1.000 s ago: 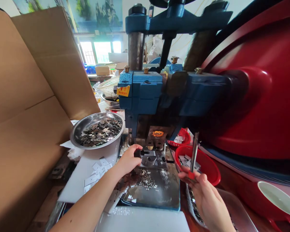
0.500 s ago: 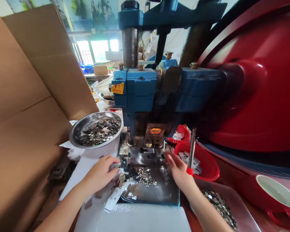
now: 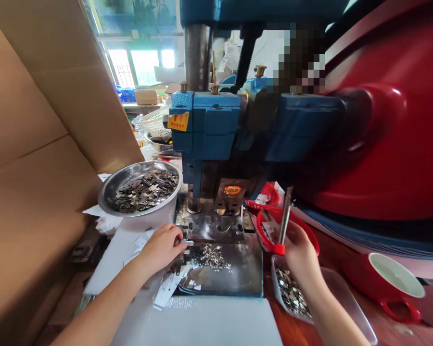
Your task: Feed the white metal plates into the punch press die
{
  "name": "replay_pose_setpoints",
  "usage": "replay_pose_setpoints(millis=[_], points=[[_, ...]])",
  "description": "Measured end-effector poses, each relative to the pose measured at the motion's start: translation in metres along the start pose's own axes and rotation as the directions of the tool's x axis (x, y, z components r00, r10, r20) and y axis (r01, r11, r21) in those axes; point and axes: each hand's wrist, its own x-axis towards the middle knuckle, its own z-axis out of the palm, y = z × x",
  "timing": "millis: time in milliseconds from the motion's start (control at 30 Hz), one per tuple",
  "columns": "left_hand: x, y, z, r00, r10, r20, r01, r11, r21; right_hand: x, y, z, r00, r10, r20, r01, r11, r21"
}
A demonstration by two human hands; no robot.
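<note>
My left hand (image 3: pixel 165 247) is closed, thumb and fingers pinching a small shiny metal piece (image 3: pixel 189 243) by the left front of the press die (image 3: pixel 216 228). My right hand (image 3: pixel 302 247) reaches over the front of a red basket (image 3: pixel 312 235) holding flat metal plates. The press's upright metal lever (image 3: pixel 286 216), with a red base, partly covers its fingers, so whether they grip anything is unclear. Below the die, small metal bits (image 3: pixel 214 257) are heaped on the dark press bed (image 3: pixel 238 283).
A steel bowl (image 3: pixel 104 199) of thin metal pieces stands left of the blue press (image 3: pixel 216 125). Metal strips (image 3: pixel 166 290) lie beside the bed. At right are a clear plastic tub (image 3: pixel 346 293), a red mug (image 3: pixel 375 283) and a large red wheel (image 3: pixel 393 158). Cardboard (image 3: pixel 39 192) rises at left.
My right hand has moved right, from the die's edge to the red basket. My left hand has closed on a small metal piece. The light piece on the die is gone, and the view has shifted slightly.
</note>
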Motion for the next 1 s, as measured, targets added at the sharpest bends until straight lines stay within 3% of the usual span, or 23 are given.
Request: replay_pose_setpoints(millis=[33,100,133,200,233,300,467,633,800,867,1000], points=[[0.0,-0.001,0.0,1.0,0.0,0.0,0.0,1.0,-0.012,-0.006,0.002,-0.002,0.999,-0.027,0.018,0.028,0.999,-0.033],[-0.002,-0.002,-0.001,1.0,0.006,-0.014,-0.007,0.999,-0.034,-0.023,0.001,0.003,0.968,-0.147,0.201,0.169,0.98,-0.101],[-0.004,-0.002,-0.002,1.0,0.011,-0.025,-0.012,0.999,-0.042,-0.032,-0.002,0.008,0.915,-0.213,0.343,0.269,0.955,-0.126],[-0.012,-0.003,-0.006,0.999,0.016,-0.048,-0.019,0.998,-0.057,-0.05,-0.008,0.02,0.761,-0.294,0.578,0.458,0.875,-0.157],[-0.018,-0.003,-0.008,0.998,0.022,-0.051,-0.026,0.997,-0.07,-0.057,-0.011,0.025,0.699,-0.311,0.644,0.53,0.83,-0.173],[-0.032,-0.003,-0.013,0.999,0.045,-0.021,-0.047,0.994,-0.101,-0.068,-0.016,0.032,0.635,-0.322,0.702,0.627,0.745,-0.226],[-0.066,0.004,-0.012,0.987,0.111,0.117,-0.103,0.992,-0.072,-0.075,-0.013,0.034,0.621,-0.332,0.71,0.707,0.629,-0.325],[-0.08,0.008,0.003,0.995,-0.066,0.07,0.055,0.987,0.149,-0.071,-0.012,0.034,0.61,-0.363,0.705,0.725,0.614,-0.311],[-0.093,0.004,0.013,0.981,-0.17,0.09,0.146,0.963,0.228,-0.034,-0.035,0.056,0.693,-0.545,0.471,0.702,0.66,-0.268],[-0.098,0.002,0.016,0.975,-0.182,0.125,0.16,0.973,0.165,-0.018,-0.043,0.068,0.675,-0.607,0.42,0.73,0.631,-0.261],[-0.105,-0.001,0.018,0.972,-0.206,0.11,0.202,0.978,0.043,-0.005,-0.047,0.078,0.57,-0.683,0.457,0.821,0.497,-0.283]])
